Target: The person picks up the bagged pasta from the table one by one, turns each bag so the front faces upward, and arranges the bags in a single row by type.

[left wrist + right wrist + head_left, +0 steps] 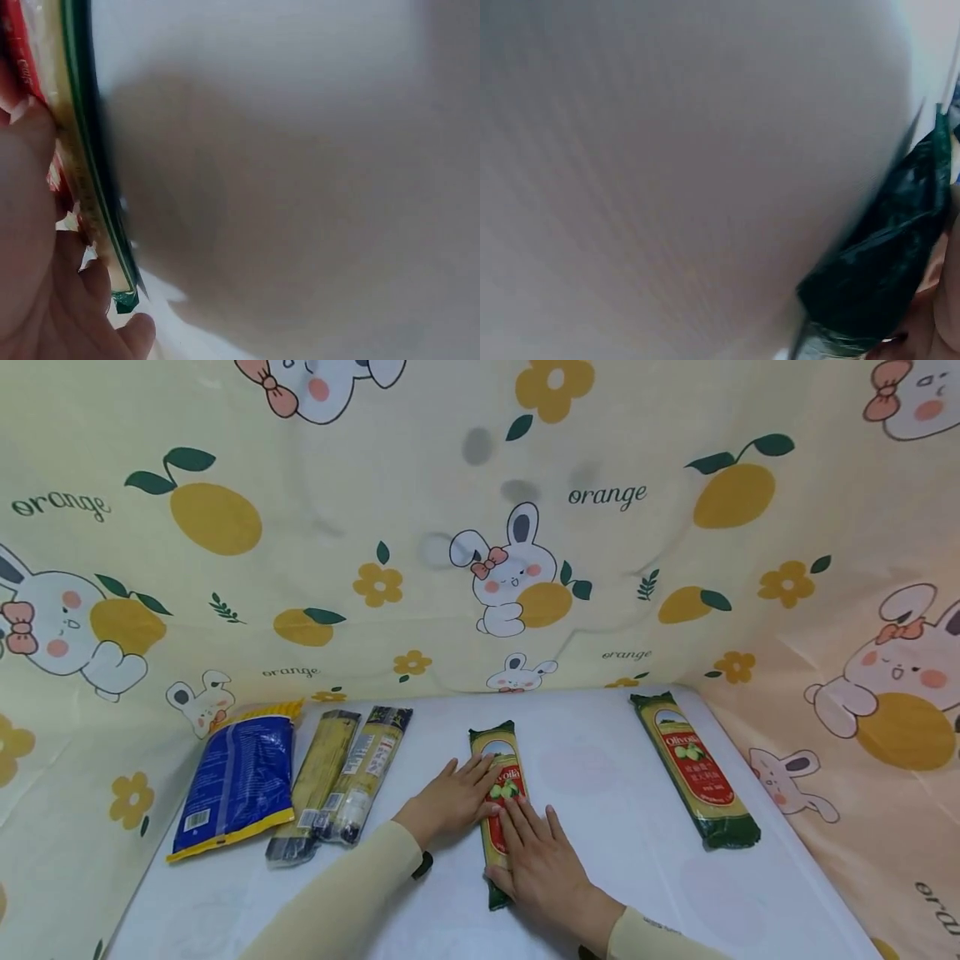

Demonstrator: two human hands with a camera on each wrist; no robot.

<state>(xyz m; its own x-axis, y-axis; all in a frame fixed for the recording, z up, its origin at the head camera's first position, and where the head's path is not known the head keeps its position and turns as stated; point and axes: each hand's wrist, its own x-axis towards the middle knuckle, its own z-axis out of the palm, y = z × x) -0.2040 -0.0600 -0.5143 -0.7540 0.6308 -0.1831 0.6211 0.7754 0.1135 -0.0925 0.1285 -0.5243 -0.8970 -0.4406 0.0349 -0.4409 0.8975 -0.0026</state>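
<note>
A narrow spaghetti pack (512,775) with green ends and a red label lies lengthwise in the middle of the white table. My left hand (448,803) rests across its upper left part, fingers extended over the label. Lower down, my right hand (547,877) lies flat over the right side, fingers pointing away from me. The left wrist view shows the pack's green and gold edge (82,150) beside the fingers. In the right wrist view the crinkled dark green end (877,262) appears next to part of the right hand. The hands cover some of the label.
A matching spaghetti pack (693,768) lies at the right. On the left are a blue and yellow bag (240,777) and two clear noodle packs, one plain (322,760) and one labelled (371,768), overlapping at their near ends. A printed cloth (420,468) hangs behind the table (592,760).
</note>
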